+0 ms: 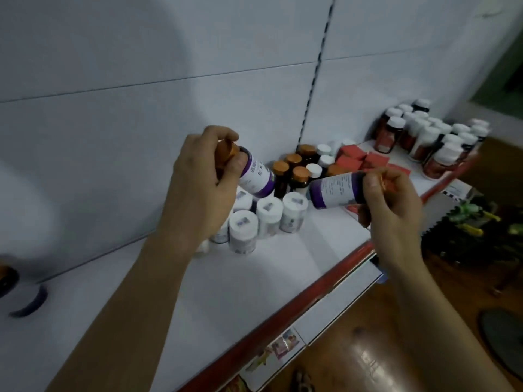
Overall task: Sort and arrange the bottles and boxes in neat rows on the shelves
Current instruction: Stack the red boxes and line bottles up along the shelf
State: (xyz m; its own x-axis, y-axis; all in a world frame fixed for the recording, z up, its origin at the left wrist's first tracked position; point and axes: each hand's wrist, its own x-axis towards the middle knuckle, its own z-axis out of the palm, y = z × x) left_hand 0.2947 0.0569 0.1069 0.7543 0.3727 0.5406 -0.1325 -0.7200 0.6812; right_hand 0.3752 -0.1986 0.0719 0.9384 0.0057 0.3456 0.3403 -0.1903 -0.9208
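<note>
Head cam: left hand (198,176) is curled round the orange cap of a purple-label bottle (256,176). Right hand (393,205) grips a second bottle (336,189) the same way. Both bottles are tilted above the white-capped cluster (266,213). White shelf (198,306) stretches between the arms down to its red front edge (283,315).

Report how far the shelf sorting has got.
Done: the dark bottles at the far right stand in rows. In hand: the left hand grips a purple-labelled bottle by its orange cap; the right hand grips a second purple-labelled bottle, both tilted above the shelf. Left: the white tubs, orange-capped bottles and red boxes sit in loose clusters; a lone bottle sits at the far left.
</note>
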